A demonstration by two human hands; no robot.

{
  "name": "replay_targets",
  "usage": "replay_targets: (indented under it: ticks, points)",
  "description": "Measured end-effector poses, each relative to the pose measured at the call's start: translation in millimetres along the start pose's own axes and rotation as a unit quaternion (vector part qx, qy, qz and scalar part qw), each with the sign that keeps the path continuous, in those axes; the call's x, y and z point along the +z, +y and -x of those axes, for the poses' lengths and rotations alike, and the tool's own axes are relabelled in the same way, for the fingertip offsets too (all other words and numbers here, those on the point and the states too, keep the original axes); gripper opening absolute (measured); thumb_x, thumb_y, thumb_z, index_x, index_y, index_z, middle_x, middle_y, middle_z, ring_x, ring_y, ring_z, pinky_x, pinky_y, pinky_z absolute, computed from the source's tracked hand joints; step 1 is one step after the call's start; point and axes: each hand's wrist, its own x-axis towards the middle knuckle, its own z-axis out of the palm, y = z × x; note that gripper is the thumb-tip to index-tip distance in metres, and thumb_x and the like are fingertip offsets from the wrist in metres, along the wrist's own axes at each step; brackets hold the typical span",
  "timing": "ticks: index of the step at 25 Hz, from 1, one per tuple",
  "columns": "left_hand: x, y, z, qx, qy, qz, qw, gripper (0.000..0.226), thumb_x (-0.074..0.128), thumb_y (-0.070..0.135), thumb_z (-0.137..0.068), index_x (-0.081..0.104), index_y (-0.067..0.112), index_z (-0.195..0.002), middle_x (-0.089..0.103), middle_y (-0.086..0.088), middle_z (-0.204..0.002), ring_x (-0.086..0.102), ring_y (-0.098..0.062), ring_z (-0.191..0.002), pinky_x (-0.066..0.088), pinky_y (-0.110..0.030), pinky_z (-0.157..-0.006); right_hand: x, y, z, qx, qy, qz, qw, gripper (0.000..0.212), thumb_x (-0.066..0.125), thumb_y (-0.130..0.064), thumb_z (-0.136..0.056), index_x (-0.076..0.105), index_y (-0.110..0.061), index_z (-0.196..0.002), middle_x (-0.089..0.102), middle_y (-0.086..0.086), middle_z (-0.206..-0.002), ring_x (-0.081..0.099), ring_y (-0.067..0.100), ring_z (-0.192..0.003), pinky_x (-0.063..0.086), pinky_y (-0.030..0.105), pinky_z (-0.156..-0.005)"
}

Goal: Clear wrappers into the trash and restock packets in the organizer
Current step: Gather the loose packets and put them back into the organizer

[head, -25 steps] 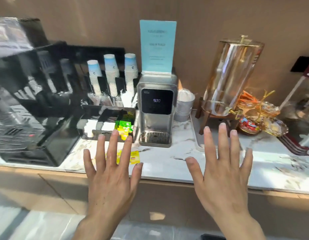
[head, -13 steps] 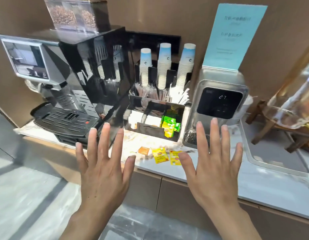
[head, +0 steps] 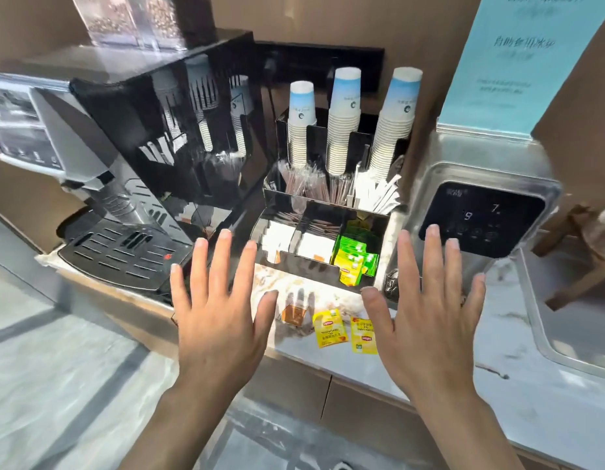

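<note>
Coffee machine: far left on the counter, black, beside the organizer.
Left hand: flat, fingers spread, holding nothing, above the counter edge.
Brown packet: on the counter, just right of the left thumb.
Organizer: black, behind the loose packets; green and yellow tea bags in its right compartment, cup stacks at the back.
Yellow packets: two, side by side between the hands.
Right hand: flat, spread, empty.
Water dispenser: behind the right hand.
</note>
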Motion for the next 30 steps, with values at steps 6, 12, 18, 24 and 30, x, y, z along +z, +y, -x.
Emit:
replay_targets:
  ticks: [6, 12, 18, 24, 30]
  points:
    - [44.6, 15.4, -44.0, -0.013, -0.014, 0.046, 0.999, 0.06, 0.034, 0.048, -0.091, 0.025, 0.024, -0.146, 0.019, -0.008, -0.159, 0.008, -0.029, -0.148, 0.006, -0.051, -0.117, 34.1, 24.7, -48.4, -0.018, -0.022, -0.022, 0.999, 0.068, 0.02, -0.06, -0.091, 0.016, -0.024, -0.148, 0.016, 0.008, -0.158, 0.009, 0.028, -0.145, 0.014, 0.058, -0.11]
    - [125.5, -4.2, -38.3, -0.011, -0.167, 0.081, 0.983, 0.064, 0.035, 0.053, -0.092, 0.026, 0.022, -0.147, 0.025, -0.008, -0.157, 0.021, -0.03, -0.145, 0.026, -0.047, -0.113, 95.6, 48.9, -42.7, -0.027, -0.124, -0.028, 0.992, 0.068, 0.025, -0.061, -0.09, 0.031, -0.02, -0.143, 0.04, 0.008, -0.144, 0.034, 0.029, -0.132, 0.033, 0.047, -0.105]
    - [209.7, -38.0, -55.9, 0.007, -0.377, 0.143, 0.915, 0.073, 0.057, 0.044, -0.086, 0.02, 0.032, -0.148, 0.021, -0.003, -0.157, 0.029, -0.028, -0.14, 0.03, -0.038, -0.112, 178.0, 73.6, -27.6, 0.011, -0.341, -0.012, 0.94, 0.064, 0.05, -0.047, -0.087, 0.023, -0.031, -0.144, 0.026, -0.004, -0.149, 0.026, 0.021, -0.132, 0.037, 0.039, -0.103]
    - [252.3, -52.0, -86.4, 0.061, -0.464, 0.147, 0.872, 0.077, 0.073, 0.023, -0.076, 0.035, 0.038, -0.141, 0.025, -0.005, -0.147, 0.033, -0.026, -0.136, 0.037, -0.038, -0.109, 214.1, 82.2, -28.3, 0.054, -0.401, -0.004, 0.914, 0.073, 0.062, -0.032, -0.082, 0.022, -0.032, -0.144, 0.025, -0.002, -0.144, 0.026, 0.025, -0.127, 0.04, 0.038, -0.098]
    - [258.8, -49.0, -97.0, -0.012, -0.441, 0.21, 0.873, 0.042, 0.075, 0.033, -0.075, 0.05, 0.024, -0.107, 0.055, 0.005, -0.095, 0.057, -0.021, -0.093, 0.044, -0.031, -0.077, 229.6, 81.6, -37.7, 0.062, -0.402, 0.012, 0.913, 0.05, 0.066, -0.028, -0.077, 0.043, -0.024, -0.12, 0.035, 0.001, -0.13, 0.036, 0.024, -0.115, 0.043, 0.034, -0.084]
